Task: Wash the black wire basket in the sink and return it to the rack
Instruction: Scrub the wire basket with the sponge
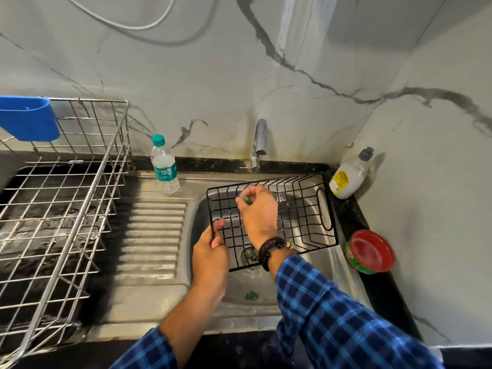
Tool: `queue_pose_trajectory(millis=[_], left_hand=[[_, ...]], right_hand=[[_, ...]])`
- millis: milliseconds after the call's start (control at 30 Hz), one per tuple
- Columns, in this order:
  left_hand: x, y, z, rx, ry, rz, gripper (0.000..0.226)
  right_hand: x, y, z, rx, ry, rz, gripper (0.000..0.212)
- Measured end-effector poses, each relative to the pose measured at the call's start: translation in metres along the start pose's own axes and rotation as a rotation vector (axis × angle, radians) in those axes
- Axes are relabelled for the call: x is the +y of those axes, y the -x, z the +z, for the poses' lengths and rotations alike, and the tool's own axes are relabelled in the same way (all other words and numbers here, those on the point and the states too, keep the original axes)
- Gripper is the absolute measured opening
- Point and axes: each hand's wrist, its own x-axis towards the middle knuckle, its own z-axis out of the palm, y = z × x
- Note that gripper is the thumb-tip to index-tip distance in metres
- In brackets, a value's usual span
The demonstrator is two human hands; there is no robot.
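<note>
The black wire basket (303, 217) is held tilted over the steel sink (335, 265), its open side facing me. My left hand (210, 254) grips the basket's near left corner. Inside the basket, my right hand (257, 213) is closed on a small green scrubber (246, 199) pressed against the wires. The silver dish rack (61, 203) stands at the left on the counter. The tap (259, 145) rises behind the basket; I cannot tell whether water is running.
A plastic water bottle (163, 166) stands on the sink's ribbed drainboard (151, 235). A dish soap bottle (348, 177) sits in the right corner, with a red-lidded tub (370, 251) nearer. A blue holder (28, 118) hangs on the rack. Green scraps (251, 295) lie in the sink.
</note>
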Motion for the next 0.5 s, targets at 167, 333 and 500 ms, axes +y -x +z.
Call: queue_pose_trajectory(millis=[167,333,500], left_hand=[[0.009,0.006,-0.001,-0.001,-0.015,0.081,0.06],[0.008,0.016,0.005,-0.039,0.018,0.027,0.059],[0.003,0.005,-0.011,0.007,0.104,-0.017,0.055]], right_hand=[[0.014,-0.008,-0.03,-0.071,0.331,-0.11,0.004],[0.023,0.003,-0.043,-0.031,0.379,-0.2,0.027],[0.032,-0.011,-0.082,-0.168,0.872,-0.286,0.031]])
